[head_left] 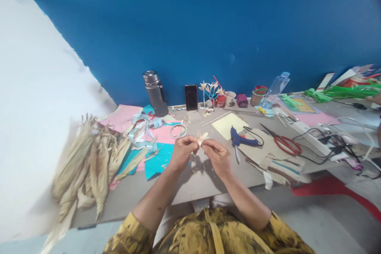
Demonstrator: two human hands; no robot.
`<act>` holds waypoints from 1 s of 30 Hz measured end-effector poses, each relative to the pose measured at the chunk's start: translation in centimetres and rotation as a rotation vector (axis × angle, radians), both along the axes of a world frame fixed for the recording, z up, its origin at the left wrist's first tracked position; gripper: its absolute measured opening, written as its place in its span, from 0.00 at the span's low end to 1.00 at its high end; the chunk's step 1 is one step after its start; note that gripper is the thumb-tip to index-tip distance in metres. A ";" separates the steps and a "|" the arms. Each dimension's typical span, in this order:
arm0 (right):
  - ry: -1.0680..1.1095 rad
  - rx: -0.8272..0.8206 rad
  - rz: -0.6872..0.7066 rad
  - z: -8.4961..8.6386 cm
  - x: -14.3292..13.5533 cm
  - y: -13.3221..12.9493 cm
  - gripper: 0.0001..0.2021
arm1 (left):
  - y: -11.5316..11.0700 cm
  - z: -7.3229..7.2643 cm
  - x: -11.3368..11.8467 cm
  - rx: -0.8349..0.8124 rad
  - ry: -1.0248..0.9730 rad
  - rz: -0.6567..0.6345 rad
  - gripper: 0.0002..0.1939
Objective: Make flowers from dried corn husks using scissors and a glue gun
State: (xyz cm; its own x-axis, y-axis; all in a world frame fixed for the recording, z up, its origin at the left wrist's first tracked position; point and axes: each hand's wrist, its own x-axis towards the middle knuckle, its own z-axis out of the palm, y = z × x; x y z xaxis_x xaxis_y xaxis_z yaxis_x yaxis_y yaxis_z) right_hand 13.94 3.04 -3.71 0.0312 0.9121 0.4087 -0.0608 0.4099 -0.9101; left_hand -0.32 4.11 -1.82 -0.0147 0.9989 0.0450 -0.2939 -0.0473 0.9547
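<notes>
Between my two hands is a small cream flower [203, 138] with pointed petals, which looks made of dried husk. My left hand [183, 151] pinches its base from the left, thumb against fingers. From the other side my right hand [218, 154] pinches the same base, so the fingertips of both hands nearly meet. Similar pale flowers [210, 87] on thin stems stand upright at the back. Dried corn husks [89, 162] lie heaped on the left of the table [190, 194]. A blue glue gun [242, 139] rests right of my right hand.
Behind stand a steel thermos [156, 94], a phone [191, 97], a paper cup [230, 98] and a tilted plastic bottle [278, 86]. Red-handled scissors [287, 145] lie beside a power strip [311, 138] with tangled cables. Coloured paper [159, 158] and a tape roll [178, 131] are at left.
</notes>
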 end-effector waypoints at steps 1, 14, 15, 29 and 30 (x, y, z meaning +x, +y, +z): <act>-0.024 0.019 -0.013 0.1 0.0 -0.1 0.05 | 0.0 0.1 0.0 -0.012 -0.002 0.002 0.01; -0.091 0.014 -0.074 0.3 -0.2 -0.5 0.08 | 0.1 -0.3 0.2 -0.037 -0.035 0.023 0.02; -0.057 -0.041 -0.062 0.3 -0.2 -0.5 0.08 | 0.1 -0.4 0.2 -0.035 -0.037 0.021 0.01; 0.137 -0.212 -0.048 -0.1 -0.3 0.5 0.08 | -0.7 1.0 0.3 0.213 0.316 0.112 0.05; 0.147 -0.209 -0.050 -0.3 -0.3 0.6 0.08 | -0.7 1.0 0.3 0.235 0.352 0.123 0.05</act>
State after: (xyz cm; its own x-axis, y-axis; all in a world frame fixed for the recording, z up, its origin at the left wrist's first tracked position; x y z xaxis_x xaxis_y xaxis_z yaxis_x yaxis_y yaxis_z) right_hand 13.63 3.62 -4.00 0.1232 0.9722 0.1993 -0.1829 0.2197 -0.9583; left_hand 0.01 3.38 -0.82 -0.0760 0.9526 0.2945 0.0687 -0.2896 0.9547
